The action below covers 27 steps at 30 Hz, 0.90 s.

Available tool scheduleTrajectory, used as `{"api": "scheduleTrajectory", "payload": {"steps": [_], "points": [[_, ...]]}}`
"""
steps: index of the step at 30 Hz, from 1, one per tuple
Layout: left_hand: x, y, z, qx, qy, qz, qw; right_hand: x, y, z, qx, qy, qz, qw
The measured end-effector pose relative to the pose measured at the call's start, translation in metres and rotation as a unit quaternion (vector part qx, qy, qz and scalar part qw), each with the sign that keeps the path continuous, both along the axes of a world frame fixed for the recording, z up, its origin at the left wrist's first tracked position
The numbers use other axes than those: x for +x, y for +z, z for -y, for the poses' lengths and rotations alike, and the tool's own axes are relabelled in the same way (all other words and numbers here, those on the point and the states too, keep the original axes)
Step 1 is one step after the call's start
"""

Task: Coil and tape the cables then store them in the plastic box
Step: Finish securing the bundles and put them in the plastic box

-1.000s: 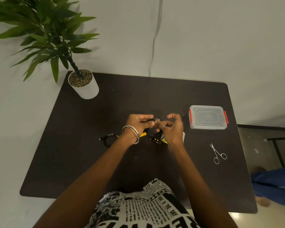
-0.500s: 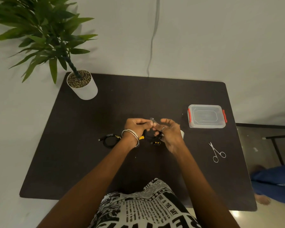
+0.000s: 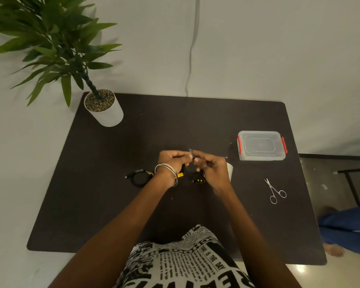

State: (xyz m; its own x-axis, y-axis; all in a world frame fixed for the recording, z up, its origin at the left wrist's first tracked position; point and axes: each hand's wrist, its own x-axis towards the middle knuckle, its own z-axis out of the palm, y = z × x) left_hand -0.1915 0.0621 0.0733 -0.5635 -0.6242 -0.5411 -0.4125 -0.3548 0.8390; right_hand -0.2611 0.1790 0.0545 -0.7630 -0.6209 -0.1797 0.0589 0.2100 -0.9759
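Both our left hand (image 3: 173, 161) and right hand (image 3: 211, 169) pinch what seems clear tape (image 3: 191, 151), which may stick to itself above the cable (image 3: 195, 177).

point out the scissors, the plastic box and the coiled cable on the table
scissors (image 3: 275, 191): head view, on the pivot where the blades cross
plastic box (image 3: 261, 156): head view, on its clear front wall
coiled cable (image 3: 139, 178): head view, on the black loop left of the wrist
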Motion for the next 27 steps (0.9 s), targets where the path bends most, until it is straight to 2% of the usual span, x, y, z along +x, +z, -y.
{"api": "scheduleTrajectory", "payload": {"steps": [3,7,10,14,15,17,19,21,24,27], "points": [[0.002,-0.002,-0.001,-0.048,-0.021,-0.022,0.998,-0.001,-0.004,0.0,0.04,-0.008,-0.021,0.999],[0.002,-0.004,0.0,-0.156,-0.055,-0.035,0.986,-0.002,-0.005,0.002,0.094,0.008,-0.111,0.989],[0.001,-0.006,-0.002,-0.255,-0.098,-0.042,0.961,-0.001,-0.003,0.005,0.135,0.02,-0.184,0.973],[-0.002,-0.014,-0.002,-0.395,-0.168,-0.013,0.903,0.0,0.002,0.008,0.177,0.027,-0.238,0.955],[-0.005,-0.016,-0.001,-0.392,-0.18,0.002,0.902,0.0,0.003,0.009,0.19,0.027,-0.239,0.952],[-0.01,-0.013,-0.002,-0.291,-0.153,0.041,0.944,-0.001,0.004,0.011,0.208,0.031,-0.235,0.949],[-0.014,-0.011,-0.003,-0.249,-0.134,0.073,0.957,-0.003,0.004,0.012,0.217,0.041,-0.236,0.946],[-0.014,-0.012,-0.002,-0.314,-0.187,0.108,0.925,-0.005,0.003,0.014,0.225,0.055,-0.245,0.941],[-0.011,-0.012,0.001,-0.43,-0.294,0.164,0.838,-0.008,0.004,0.013,0.222,0.076,-0.254,0.938],[-0.01,-0.007,0.005,-0.483,-0.331,0.173,0.792,-0.013,0.001,0.008,0.18,0.077,-0.23,0.953]]}}
